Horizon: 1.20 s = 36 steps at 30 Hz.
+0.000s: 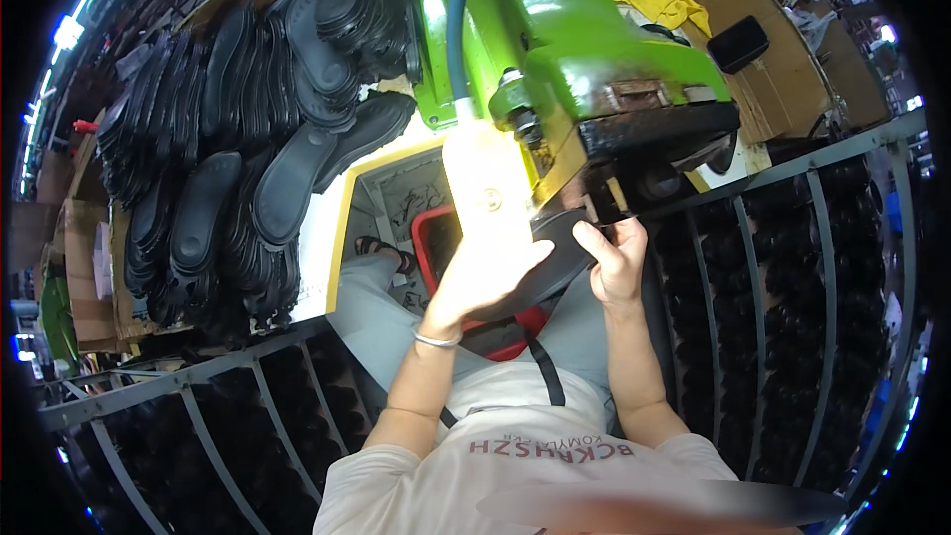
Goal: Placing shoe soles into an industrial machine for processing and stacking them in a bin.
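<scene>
A black shoe sole (557, 263) is held between my two hands below the head of a green machine (604, 30). My right hand (619, 263) pinches its right edge, thumb on top, close to the machine's small metal working part (606, 200). On the other side my left hand (490, 272) grips the sole with the thumb laid over it. Glare from a bright lamp (487, 178) washes out the left fingers, and the sole's far end is partly hidden under the machine.
Stacks of black soles (208, 208) fill the left side. Below my hands sits a red bin (426, 238). Metal racks (812, 198) holding dark pieces flank me on both sides. A cardboard box (763, 89) with a yellow cloth (659, 2) stands behind the machine.
</scene>
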Available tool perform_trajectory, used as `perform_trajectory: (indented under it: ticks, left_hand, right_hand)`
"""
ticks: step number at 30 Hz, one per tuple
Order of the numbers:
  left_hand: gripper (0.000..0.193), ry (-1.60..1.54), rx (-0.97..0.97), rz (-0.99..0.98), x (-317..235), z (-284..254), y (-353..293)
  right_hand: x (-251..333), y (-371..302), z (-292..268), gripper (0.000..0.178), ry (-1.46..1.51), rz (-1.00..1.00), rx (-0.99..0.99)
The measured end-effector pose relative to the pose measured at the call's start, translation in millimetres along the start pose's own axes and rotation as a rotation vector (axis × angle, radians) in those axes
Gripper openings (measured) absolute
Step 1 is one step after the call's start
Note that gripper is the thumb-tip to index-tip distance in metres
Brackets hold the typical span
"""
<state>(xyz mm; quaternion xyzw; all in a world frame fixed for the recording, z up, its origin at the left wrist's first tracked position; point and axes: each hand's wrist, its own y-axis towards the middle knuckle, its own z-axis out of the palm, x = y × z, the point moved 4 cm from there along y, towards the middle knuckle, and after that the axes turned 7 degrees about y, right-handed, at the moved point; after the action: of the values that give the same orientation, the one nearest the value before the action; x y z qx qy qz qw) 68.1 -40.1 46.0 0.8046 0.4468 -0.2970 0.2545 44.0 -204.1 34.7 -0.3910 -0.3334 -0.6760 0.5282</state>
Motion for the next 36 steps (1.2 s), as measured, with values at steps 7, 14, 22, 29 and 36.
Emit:
perform_trajectory:
  ticks: [7, 14, 22, 29, 36]
  left_hand:
    - [0.014, -0.515, -0.059, -0.275, 22, 16, -36]
    - [0.015, -0.111, -0.346, -0.163, 3, 31, -12]
    - [0.013, -0.389, -0.392, -0.175, 6, 37, -25]
    - [0.027, -0.403, -0.343, -0.130, 16, 21, -36]
    - [0.025, -0.545, -0.449, -0.210, 31, -14, -57]
  right_hand:
    - [-19, -3, 14, 0.030, -0.020, 0.021, 0.063]
    - [-22, -31, 3, 0.038, -0.162, -0.038, -0.072]
    - [-30, -111, -78, 0.029, -0.018, 0.242, -0.122]
    - [37, -22, -59, 0.022, -0.191, 0.204, -0.045]
    - [24, 21, -13, 0.040, -0.148, 0.054, 0.185]
